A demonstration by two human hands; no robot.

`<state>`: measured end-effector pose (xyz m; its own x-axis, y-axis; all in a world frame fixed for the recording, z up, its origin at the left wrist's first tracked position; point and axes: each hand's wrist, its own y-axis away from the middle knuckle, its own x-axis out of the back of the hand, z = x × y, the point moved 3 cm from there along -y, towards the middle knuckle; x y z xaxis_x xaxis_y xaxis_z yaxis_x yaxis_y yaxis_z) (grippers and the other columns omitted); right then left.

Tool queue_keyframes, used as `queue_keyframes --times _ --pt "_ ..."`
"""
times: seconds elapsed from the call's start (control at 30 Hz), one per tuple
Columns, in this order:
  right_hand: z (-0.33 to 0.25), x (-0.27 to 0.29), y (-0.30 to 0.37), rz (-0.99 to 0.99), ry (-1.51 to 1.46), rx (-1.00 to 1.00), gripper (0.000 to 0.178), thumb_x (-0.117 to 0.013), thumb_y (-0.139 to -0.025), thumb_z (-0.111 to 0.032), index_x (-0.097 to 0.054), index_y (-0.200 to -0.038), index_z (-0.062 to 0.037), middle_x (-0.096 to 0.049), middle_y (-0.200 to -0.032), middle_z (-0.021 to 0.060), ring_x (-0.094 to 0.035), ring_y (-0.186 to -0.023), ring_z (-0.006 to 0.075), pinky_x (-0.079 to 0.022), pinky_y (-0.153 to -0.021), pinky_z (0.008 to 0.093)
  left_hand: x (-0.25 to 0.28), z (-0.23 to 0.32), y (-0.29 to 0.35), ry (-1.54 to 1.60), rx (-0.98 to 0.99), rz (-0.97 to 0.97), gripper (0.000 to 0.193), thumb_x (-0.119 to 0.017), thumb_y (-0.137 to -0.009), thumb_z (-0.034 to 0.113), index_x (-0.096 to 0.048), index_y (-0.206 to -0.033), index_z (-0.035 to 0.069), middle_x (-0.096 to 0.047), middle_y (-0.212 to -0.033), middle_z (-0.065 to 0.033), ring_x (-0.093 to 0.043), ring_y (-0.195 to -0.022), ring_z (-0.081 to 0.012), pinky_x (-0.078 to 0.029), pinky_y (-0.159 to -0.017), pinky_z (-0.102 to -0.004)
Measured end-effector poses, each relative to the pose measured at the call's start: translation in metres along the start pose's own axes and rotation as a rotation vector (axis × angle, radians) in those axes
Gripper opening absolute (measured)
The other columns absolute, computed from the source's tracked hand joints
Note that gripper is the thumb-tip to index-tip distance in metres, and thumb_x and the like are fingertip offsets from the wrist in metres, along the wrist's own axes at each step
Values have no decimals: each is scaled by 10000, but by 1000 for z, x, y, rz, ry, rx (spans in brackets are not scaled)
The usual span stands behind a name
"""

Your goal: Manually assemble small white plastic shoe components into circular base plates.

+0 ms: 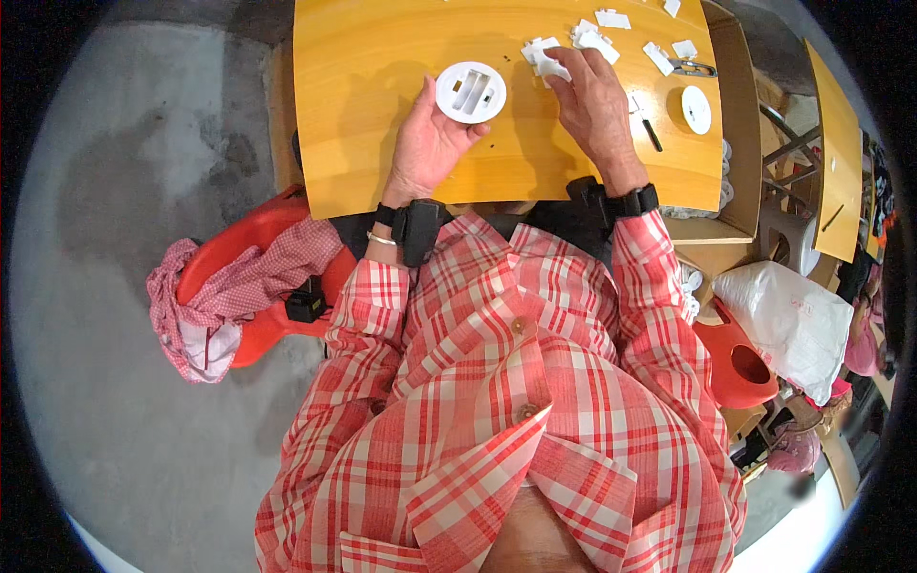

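Note:
My left hand is closed around the edge of a round white plastic housing. Its open battery compartment faces up, with small metal contacts inside. My right hand is bent over a small pile of flat white plastic covers at the far side of the table. Between its thumb and fingertips is a white battery cover, partly hidden by the fingers. The two hands are apart, both over the yellow wooden table.
Right of my right hand lie a small black-handled screwdriver, a pair of grey-black pliers and a round white part. A cardboard box stands along the table's right edge. Red chairs flank me, one draped with a checked cloth.

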<state>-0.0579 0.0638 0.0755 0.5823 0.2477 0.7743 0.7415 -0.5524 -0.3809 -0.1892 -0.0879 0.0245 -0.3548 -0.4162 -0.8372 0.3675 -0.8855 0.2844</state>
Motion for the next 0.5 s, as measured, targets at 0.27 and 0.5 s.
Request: queue_keyframes --times 0.27,0.5 --pt "1 -16 -12 -99 118 85 458 -675 -772 -138 -525 -1205 -123 -544 -1006 123 -550 -944 323 -478 -783 383 2 0 -2 8 5 8 482 -422 -955 447 -469 -1233 56 -541 -1223 -107 -548 -1051 -231 -479 -783 -380" --pt "-3 -5 -11 -161 155 122 265 -688 -744 -154 -605 -986 -87 -542 -908 104 -567 -906 303 -495 -719 399 3 0 0 35 4 -21 445 -438 -957 409 -498 -1210 48 -555 -1217 -128 -543 -1073 -258 -465 -768 -388"
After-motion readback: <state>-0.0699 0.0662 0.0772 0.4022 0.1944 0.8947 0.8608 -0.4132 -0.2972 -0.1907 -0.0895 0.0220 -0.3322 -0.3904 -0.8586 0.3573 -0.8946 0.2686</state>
